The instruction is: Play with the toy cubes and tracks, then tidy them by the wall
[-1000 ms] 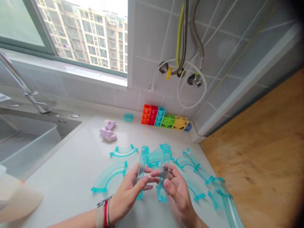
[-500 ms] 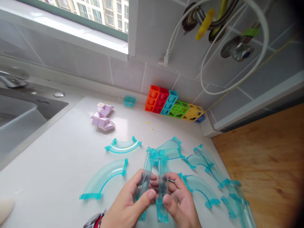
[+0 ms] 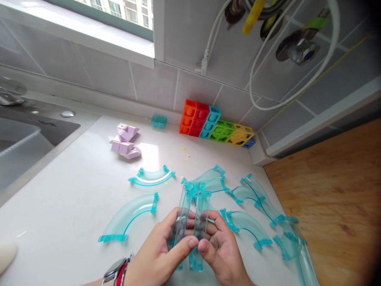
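Note:
Two straight, clear teal plastic track pieces are held side by side over the counter, their connector ends close together at the top. My left hand (image 3: 163,246) is closed round the left track piece (image 3: 183,212), thumb across its front. My right hand (image 3: 218,244) grips the right track piece (image 3: 202,210), its thumb tip close to the left thumb. Fingers of both hands show through the clear plastic. Just left of my hands lie a curved teal track piece (image 3: 131,214) and a shorter curved one (image 3: 153,177). Another curved track piece (image 3: 250,224) lies to the right.
More teal track pieces (image 3: 263,200) lie at right near a wooden panel (image 3: 321,186). Colourful cube blocks (image 3: 201,119) stand against the tiled wall. A lilac folded toy (image 3: 125,141) and a small teal piece (image 3: 158,120) sit farther back. A sink (image 3: 35,127) is at left.
The two straight pieces have drawn slightly closer at their lower ends, and my thumbs have come nearer each other. The whole view has shifted a little.

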